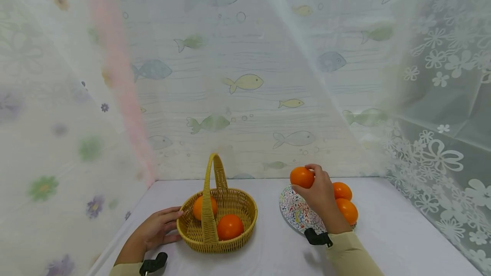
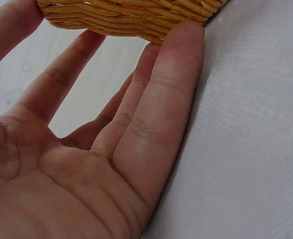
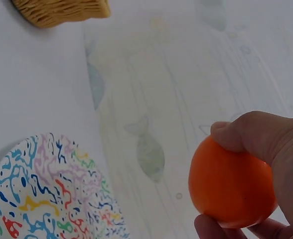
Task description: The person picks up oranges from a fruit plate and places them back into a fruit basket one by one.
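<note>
My right hand [image 1: 320,193] grips an orange [image 1: 301,177] between thumb and fingers, up above the plate. In the right wrist view the thumb lies on one side of this orange [image 3: 231,184] and fingertips show on the other. Below is a round white plate [image 1: 292,210] with multicoloured squiggles. Two more oranges, one farther back [image 1: 342,191] and one nearer [image 1: 347,211], sit at its right side. My left hand [image 1: 156,227] touches the left side of a yellow wicker basket [image 1: 228,247] with extended fingers. Inside the basket lie a front orange [image 1: 230,227] and a back orange [image 1: 197,208].
The basket's tall arched handle [image 1: 209,212] rises over its middle. A white cloth [image 1: 268,242] covers the table. Behind it hangs a fish-patterned curtain [image 1: 245,139], with flowered sheets at the left [image 1: 57,148] and right [image 1: 441,156].
</note>
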{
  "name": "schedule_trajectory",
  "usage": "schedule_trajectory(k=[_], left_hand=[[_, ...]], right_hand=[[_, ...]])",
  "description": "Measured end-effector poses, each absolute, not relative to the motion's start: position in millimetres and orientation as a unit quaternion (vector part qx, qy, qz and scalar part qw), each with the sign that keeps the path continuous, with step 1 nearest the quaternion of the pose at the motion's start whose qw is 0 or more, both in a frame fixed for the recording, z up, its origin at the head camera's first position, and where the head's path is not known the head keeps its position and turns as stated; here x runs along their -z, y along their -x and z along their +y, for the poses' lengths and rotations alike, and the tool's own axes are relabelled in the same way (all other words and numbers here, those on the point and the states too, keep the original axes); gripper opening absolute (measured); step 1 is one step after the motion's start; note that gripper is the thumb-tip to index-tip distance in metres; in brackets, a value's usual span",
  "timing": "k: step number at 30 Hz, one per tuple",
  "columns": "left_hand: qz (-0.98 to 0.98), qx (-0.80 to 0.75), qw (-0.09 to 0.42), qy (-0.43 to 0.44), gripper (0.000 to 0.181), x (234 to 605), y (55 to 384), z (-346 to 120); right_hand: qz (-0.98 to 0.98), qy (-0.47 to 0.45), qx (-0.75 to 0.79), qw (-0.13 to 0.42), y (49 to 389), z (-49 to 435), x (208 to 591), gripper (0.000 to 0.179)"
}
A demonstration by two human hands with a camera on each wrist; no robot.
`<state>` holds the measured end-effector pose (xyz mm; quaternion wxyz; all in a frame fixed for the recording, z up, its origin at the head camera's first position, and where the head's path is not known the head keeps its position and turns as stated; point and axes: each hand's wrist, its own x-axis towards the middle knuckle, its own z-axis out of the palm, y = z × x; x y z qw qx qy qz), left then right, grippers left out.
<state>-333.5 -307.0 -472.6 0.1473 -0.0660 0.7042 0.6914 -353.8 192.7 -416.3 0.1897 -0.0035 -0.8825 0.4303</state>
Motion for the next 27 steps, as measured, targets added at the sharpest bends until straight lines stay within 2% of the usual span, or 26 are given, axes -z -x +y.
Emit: schedule_trajectory(k=[19, 27], left_hand=[[0.701, -0.695, 0.146, 0.066, 0.079, 475.0, 334.6, -308.6], [0.701, -0.694, 0.150, 0.063, 0.080, 472.2, 333.8, -307.1]], right_hand=[[-0.865, -0.021, -0.462, 0.196, 341.8, 181.0, 398.6, 0.083], [-0.862, -0.036, -0.461, 0.205, 336.5, 175.3, 394.7, 0.080]])
